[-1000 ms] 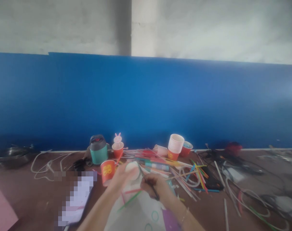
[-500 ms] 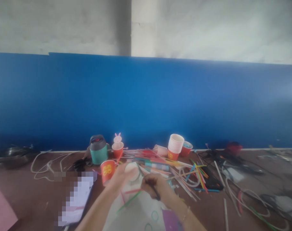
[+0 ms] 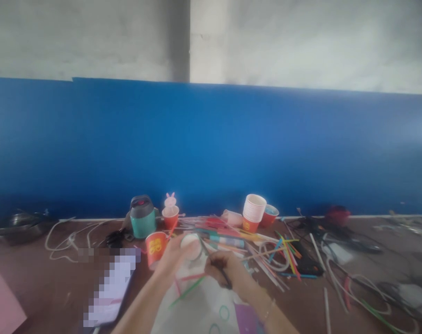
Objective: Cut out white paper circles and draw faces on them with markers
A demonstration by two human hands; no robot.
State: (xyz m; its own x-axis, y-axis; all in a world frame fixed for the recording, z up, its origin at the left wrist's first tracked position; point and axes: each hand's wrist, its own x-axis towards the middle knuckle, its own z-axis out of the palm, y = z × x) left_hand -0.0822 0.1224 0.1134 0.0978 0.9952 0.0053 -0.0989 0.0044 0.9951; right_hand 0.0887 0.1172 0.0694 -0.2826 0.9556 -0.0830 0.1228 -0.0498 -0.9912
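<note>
My left hand (image 3: 172, 259) is closed around a small white cup (image 3: 192, 247) held over a white sheet (image 3: 197, 306) with green circles drawn on it. My right hand (image 3: 223, 270) grips a dark pen (image 3: 214, 264) whose tip meets the cup's side. A red paper cup (image 3: 155, 248) with a yellow print stands just left of my left hand. A green straw (image 3: 186, 292) and a pink one lie on the sheet under my hands.
Behind my hands lie several coloured straws (image 3: 252, 246), a stack of paper cups (image 3: 254, 211), a teal flask (image 3: 142, 217) and a red cup with a bunny topper (image 3: 170, 212). Cables (image 3: 336, 260) sprawl to the right, white cord to the left. A blue board (image 3: 211, 148) backs the table.
None of the objects has shifted; my hands stay on the cup and pen with only a slight drift of the view.
</note>
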